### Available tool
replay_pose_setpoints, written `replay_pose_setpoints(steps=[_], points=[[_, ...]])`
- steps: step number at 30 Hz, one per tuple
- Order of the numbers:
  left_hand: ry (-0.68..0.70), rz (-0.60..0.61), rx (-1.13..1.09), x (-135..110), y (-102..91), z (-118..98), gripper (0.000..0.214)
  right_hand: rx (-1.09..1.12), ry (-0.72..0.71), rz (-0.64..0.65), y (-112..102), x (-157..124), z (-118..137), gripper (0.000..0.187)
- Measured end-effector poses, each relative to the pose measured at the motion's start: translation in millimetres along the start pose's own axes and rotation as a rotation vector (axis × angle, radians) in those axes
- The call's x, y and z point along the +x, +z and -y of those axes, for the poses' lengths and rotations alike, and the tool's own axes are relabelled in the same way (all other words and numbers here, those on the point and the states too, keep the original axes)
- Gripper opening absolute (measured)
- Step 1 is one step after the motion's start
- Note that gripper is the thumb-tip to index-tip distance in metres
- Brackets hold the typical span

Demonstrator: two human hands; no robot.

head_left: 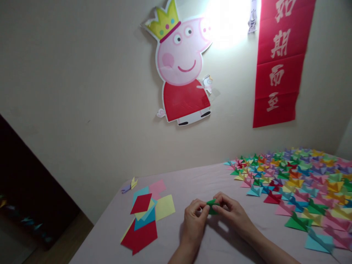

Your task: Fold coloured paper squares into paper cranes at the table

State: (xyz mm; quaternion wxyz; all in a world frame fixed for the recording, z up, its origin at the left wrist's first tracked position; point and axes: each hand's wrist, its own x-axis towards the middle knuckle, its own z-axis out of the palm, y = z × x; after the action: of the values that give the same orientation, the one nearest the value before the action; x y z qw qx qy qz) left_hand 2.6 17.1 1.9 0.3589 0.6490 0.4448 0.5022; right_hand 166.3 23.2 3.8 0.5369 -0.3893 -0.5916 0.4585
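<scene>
A small folded piece of green origami paper [212, 208] is held up just above the cloth, between both hands. My left hand [194, 216] pinches its left side with thumb and fingertips. On the right side, my right hand [229, 211] grips it with thumb and forefinger. The fingers cover part of the paper, so its exact folded shape cannot be made out. To the left of my hands lies a loose pile of coloured paper squares, among them a red sheet [145, 234], a yellow sheet [165, 207] and a blue sheet [145, 220].
Rows of folded paper cranes [297, 187] in many colours cover the right side of the cloth-covered table [107, 227]. A purple and a yellow folded piece [133, 183] lie at the far left corner. Behind stands a wall with a cartoon pig cutout [184, 69] and a red banner [280, 66].
</scene>
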Motion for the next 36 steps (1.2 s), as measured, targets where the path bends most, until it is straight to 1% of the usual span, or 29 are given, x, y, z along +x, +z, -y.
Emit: replay_pose_setpoints(steps=[3, 8, 10, 13, 16, 18, 20, 23, 25, 27, 30, 32, 36], points=[[-0.055, -0.007, -0.025, 1, -1.1, 2, 0.025, 0.004, 0.0, 0.006, 1, 0, 1, 0.028], [-0.066, -0.024, -0.014, 1, -2.6, 2, 0.023, -0.089, -0.009, 0.01, 4, -1, 0, 0.019], [-0.051, -0.031, 0.038, -1, -2.6, 0, 0.019, -0.117, -0.007, 0.009, 5, -2, -1, 0.016], [-0.002, -0.046, 0.159, -3, -2.1, -3, 0.015, -0.164, 0.012, 0.045, 7, -3, 0, 0.016], [0.023, -0.053, 0.203, -4, -0.9, -5, 0.016, -0.201, 0.05, 0.062, 8, -4, 2, 0.021], [-0.006, -0.035, 0.162, -4, 0.6, -3, 0.016, -0.178, 0.072, 0.052, 8, -3, 3, 0.024], [-0.053, 0.008, 0.106, -3, 2.4, 1, 0.012, -0.118, 0.086, 0.04, 6, -2, 2, 0.026], [-0.087, 0.073, 0.097, -3, 5.0, 7, 0.011, -0.01, 0.098, 0.023, 3, -1, -1, 0.03], [-0.093, 0.085, 0.11, -3, 6.1, 9, 0.011, 0.037, 0.102, 0.015, 2, 0, -4, 0.032], [-0.099, 0.079, 0.108, -3, 6.5, 9, 0.016, 0.065, 0.105, 0.014, 2, 0, -7, 0.034], [-0.113, 0.076, 0.092, -4, 6.3, 4, 0.018, 0.063, 0.099, 0.016, 4, -1, -6, 0.037], [-0.115, 0.098, 0.1, -4, 6.1, 0, 0.019, 0.04, 0.08, 0.009, 5, -2, -3, 0.037], [-0.069, 0.145, 0.23, -6, 6.7, -5, 0.021, -0.028, 0.054, 0.029, 8, -3, 5, 0.036]])
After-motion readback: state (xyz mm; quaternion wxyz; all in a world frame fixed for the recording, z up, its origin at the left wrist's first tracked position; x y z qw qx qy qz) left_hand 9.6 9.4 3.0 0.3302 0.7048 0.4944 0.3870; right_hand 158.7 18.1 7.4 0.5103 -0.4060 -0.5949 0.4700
